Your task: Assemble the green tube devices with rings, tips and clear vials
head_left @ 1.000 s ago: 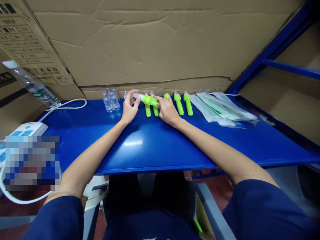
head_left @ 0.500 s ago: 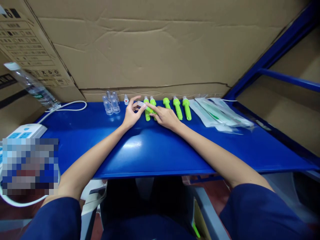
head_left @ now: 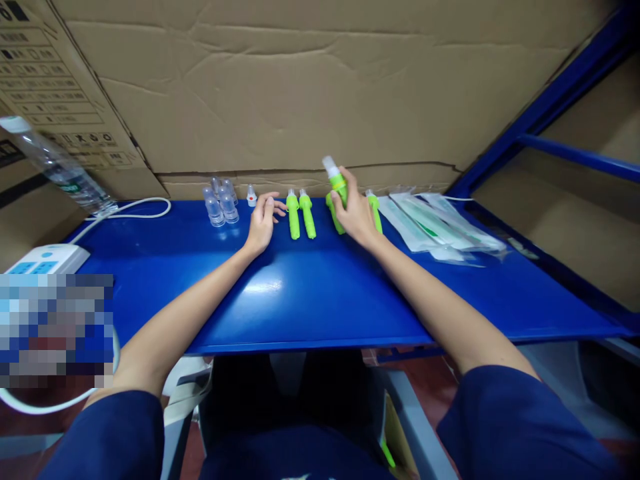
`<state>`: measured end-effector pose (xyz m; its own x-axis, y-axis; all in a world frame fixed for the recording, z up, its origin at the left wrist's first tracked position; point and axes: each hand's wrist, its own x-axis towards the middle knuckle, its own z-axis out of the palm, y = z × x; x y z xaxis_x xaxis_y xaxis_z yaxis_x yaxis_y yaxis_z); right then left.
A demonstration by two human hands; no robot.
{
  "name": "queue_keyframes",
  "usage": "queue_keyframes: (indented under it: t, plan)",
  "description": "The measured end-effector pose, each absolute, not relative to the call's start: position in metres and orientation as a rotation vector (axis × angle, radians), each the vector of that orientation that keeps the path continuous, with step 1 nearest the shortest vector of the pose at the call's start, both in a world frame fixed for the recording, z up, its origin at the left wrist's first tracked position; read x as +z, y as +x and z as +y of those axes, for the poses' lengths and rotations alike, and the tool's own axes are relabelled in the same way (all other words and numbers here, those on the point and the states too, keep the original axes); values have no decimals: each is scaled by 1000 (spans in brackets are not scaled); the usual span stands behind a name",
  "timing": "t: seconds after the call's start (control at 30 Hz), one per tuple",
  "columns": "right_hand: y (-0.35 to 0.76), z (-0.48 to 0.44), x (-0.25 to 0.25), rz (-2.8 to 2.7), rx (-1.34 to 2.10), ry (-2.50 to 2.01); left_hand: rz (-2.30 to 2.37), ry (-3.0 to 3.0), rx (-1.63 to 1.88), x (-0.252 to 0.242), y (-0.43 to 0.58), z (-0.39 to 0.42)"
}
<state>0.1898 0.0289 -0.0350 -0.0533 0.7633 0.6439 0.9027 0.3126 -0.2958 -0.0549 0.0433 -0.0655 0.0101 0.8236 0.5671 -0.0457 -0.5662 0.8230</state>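
My right hand [head_left: 356, 212] is closed around a lime-green stick-shaped device [head_left: 339, 185]. A clear cap [head_left: 330, 167] sits on its upper end, which tilts up and left above the table. Behind and below this hand, another green device [head_left: 336, 220] lies partly covered, and one more [head_left: 374, 212] shows just to its right. My left hand [head_left: 265, 217] holds nothing, its fingers apart and loosely bent over the table. Close to its fingertips lie two green devices [head_left: 293, 217] side by side with clear tips. A small white-and-clear nozzle piece with a red dot [head_left: 251, 197] stands behind it.
Several clear plastic caps [head_left: 223, 205] stand left of my left hand. Flat clear packets [head_left: 435, 223] lie on the right. A water bottle [head_left: 60, 170], a white cable [head_left: 150, 208] and a power strip [head_left: 47, 260] occupy the left. Cardboard [head_left: 280, 100] walls the back.
My hands have parted. My right hand has moved right and up with the capped green device, while my left hand has let go of the clear cap and stayed near its place.
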Motion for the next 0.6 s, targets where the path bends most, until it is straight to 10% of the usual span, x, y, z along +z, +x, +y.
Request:
queue_keyframes:
  t: [0.6]
  plan:
    - [198, 36, -42, -1789, 170, -1878, 911, 1617, 1623, -65, -59, 48]
